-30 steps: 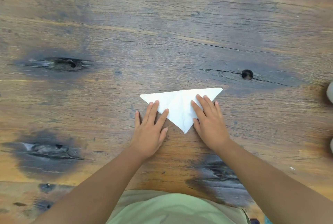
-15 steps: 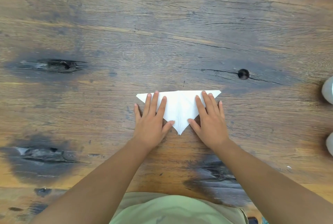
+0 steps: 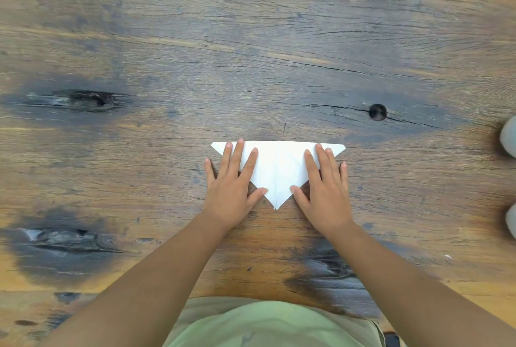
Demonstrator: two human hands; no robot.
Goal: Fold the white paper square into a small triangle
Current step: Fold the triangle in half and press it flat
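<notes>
The white paper point(image 3: 277, 168) lies flat on the wooden table point(image 3: 251, 53) as a wide triangle, long edge away from me and point toward me, with a crease down its middle. My left hand point(image 3: 233, 182) rests flat on its left half, fingers spread, fingertips near the far edge. My right hand point(image 3: 325, 182) rests flat on the right half in the same way. Both thumbs sit beside the near point. Neither hand grips the paper; they press on it.
The table is dark, worn wood with knot holes point(image 3: 377, 112) and black patches. Two pale rounded objects point(image 3: 509, 137) show at the right edge. My green shirt point(image 3: 265, 324) fills the bottom centre.
Both hands have slid away from me over the paper, fingertips now near its far edge. The paper lies flatter than a second ago.
</notes>
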